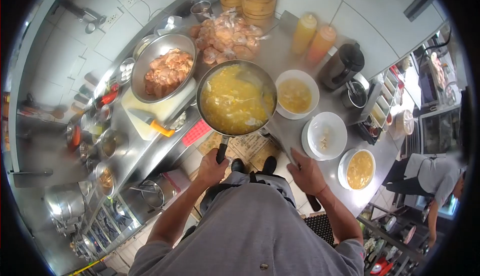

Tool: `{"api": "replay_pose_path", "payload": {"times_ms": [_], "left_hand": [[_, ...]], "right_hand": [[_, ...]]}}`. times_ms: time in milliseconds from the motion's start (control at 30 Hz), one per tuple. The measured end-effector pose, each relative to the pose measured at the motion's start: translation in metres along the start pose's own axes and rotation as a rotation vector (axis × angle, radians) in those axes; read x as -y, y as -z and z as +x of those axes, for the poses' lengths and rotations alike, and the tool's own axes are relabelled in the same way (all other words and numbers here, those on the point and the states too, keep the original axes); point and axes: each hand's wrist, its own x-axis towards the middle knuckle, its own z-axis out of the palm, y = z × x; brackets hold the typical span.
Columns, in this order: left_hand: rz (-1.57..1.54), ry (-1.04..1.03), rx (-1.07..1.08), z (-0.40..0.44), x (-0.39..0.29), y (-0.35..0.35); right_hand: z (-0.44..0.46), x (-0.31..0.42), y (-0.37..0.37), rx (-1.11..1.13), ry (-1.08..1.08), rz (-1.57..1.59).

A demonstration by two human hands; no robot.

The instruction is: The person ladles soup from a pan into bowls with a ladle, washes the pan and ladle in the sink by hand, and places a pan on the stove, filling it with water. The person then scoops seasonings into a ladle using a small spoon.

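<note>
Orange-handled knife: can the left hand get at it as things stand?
Probably not: the left hand grips the pan handle and would have to let go first, though the knife looks uncovered.

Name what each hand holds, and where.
Left hand: the frying pan, by its black handle. Right hand: a long metal utensil, by its handle.

a grey short-sleeved shirt (250,226) is worn; the shoes (270,164) are dark.
</note>
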Motion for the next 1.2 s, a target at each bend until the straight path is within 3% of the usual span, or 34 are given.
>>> {"api": "replay_pose_path", "payload": {"times_ms": [67, 100, 133, 200, 267, 600, 867, 967, 1033, 1200], "left_hand": [[-0.055, 0.070, 0.033, 0.000, -0.002, -0.001], [-0.054, 0.072, 0.031, 0.001, -0.003, -0.002], [-0.045, 0.058, 0.027, 0.000, -0.001, -0.002], [-0.030, 0.053, 0.023, -0.003, 0.005, 0.000], [0.046, -0.070, -0.032, -0.004, 0.012, -0.001], [0.011, -0.047, 0.015, -0.006, -0.002, 0.003], [0.004, -0.080, 0.033, 0.000, 0.005, -0.005], [-0.059, 0.011, 0.074, -0.003, 0.000, -0.005], [-0.053, -0.076, 0.002, -0.001, 0.010, -0.010], [0.053, -0.064, -0.031, -0.002, 0.027, -0.008]], "right_hand": [[0.001, 0.008, -0.001, 0.398, -0.302, 0.397], [0.001, 0.013, -0.004, 0.467, -0.491, 0.840], [0.001, 0.019, -0.004, 0.472, -0.492, 0.844], [0.000, 0.033, 0.004, 0.457, -0.721, 1.177], [-0.002, 0.038, 0.009, 0.460, -0.712, 1.198], [-0.009, 0.047, 0.068, 0.387, -0.699, 1.269], [-0.038, 0.041, 0.111, 0.142, -0.675, 1.181], [-0.045, 0.029, 0.104, 0.041, -0.657, 1.101], [-0.046, 0.015, 0.092, -0.016, -0.634, 1.062], [-0.044, -0.040, 0.030, -0.117, -0.531, 0.676]]}}
